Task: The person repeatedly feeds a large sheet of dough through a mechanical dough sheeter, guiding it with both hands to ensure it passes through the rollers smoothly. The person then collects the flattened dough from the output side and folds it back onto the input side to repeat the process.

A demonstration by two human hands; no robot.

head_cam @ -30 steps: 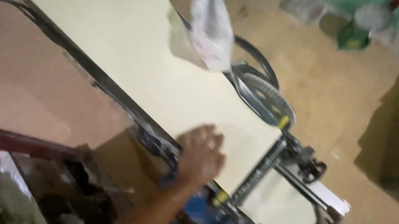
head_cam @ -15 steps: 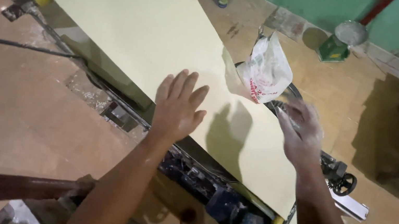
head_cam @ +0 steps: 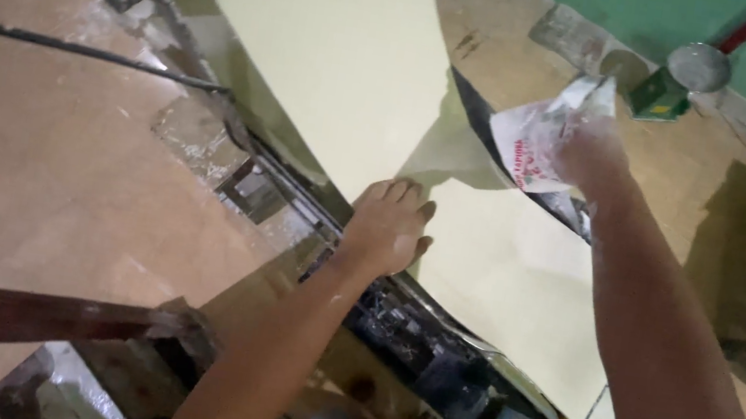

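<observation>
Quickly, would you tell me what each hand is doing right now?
Left hand: open, flat on the pale sheet.
Right hand: closed on the white plastic bag.

Left hand (head_cam: 387,225) flat on big pale yellow sheet (head_cam: 338,47), fingers spread, near its edge. Right hand (head_cam: 584,148) up higher, gripping crumpled white bag (head_cam: 531,140). Dark metal machine (head_cam: 431,346) under sheet. Tan floor (head_cam: 23,177) beside.

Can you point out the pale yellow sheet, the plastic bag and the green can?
pale yellow sheet (head_cam: 319,44), head view, bare upper face.
plastic bag (head_cam: 526,144), head view, white side.
green can (head_cam: 661,95), head view, its side.
</observation>
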